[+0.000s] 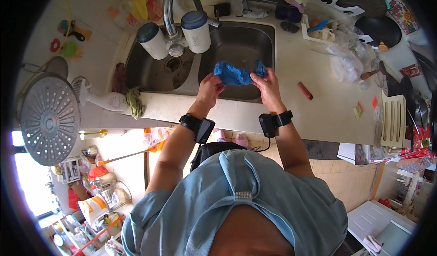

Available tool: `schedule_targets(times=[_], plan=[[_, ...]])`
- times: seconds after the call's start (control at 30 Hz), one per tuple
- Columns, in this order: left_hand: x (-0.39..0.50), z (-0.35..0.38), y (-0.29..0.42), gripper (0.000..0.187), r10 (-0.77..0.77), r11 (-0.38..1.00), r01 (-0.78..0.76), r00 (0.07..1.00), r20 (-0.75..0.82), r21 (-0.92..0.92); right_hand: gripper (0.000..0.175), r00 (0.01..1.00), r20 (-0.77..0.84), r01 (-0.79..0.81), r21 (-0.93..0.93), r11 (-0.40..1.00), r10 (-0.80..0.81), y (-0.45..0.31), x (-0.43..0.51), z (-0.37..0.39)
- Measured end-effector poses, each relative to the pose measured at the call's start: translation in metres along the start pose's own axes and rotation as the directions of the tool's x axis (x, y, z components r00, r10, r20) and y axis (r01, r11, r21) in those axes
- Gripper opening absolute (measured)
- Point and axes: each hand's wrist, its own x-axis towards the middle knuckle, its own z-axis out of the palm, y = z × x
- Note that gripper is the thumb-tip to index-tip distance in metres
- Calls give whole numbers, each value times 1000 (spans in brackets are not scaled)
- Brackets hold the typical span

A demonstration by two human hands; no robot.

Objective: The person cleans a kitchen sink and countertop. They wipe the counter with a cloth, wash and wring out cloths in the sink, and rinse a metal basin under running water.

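A blue cloth (234, 74) is stretched between my two hands above the right basin of a double sink (239, 48). My left hand (207, 89) pinches its left end between thumb and fingers. At the other end my right hand (268, 87) grips it, with a bunched piece of cloth poking up past the fingers. Both hands look wet. Behind the cloth stand a chrome faucet (168, 14) and two white containers with dark blue lids, the left one (153, 41) and the right one (196, 32).
A green rag (135, 104) and a white spray bottle (106, 99) lie at the sink's left front edge. On the counter to the right are a dark red object (305, 91), a white basket (307, 34) and plastic bags (344, 65). A slotted cream rack (393, 119) stands farther right.
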Motion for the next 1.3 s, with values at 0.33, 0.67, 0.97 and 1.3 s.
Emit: schedule_targets(times=[0.33, 0.67, 0.97, 1.3], plan=[[-17, 40, 24, 23, 165, 976, -196, 952, 257, 97, 39, 930, 357, 283, -554, 783, -83, -23, 2, 4], [-34, 51, 46, 24, 528, 6, -423, 771, 356, 906, 15, 945, 318, 109, -82, 991, -78, -53, -6, -1], [-38, 63, 45, 31, 542, -47, -718, 566, 621, 694, 36, 900, 422, 83, -420, 903, 113, -66, -9, -12], [-40, 27, 34, 25, 245, 6, -433, 874, 419, 901, 40, 786, 490, -36, -572, 819, 377, -66, -26, -23]])
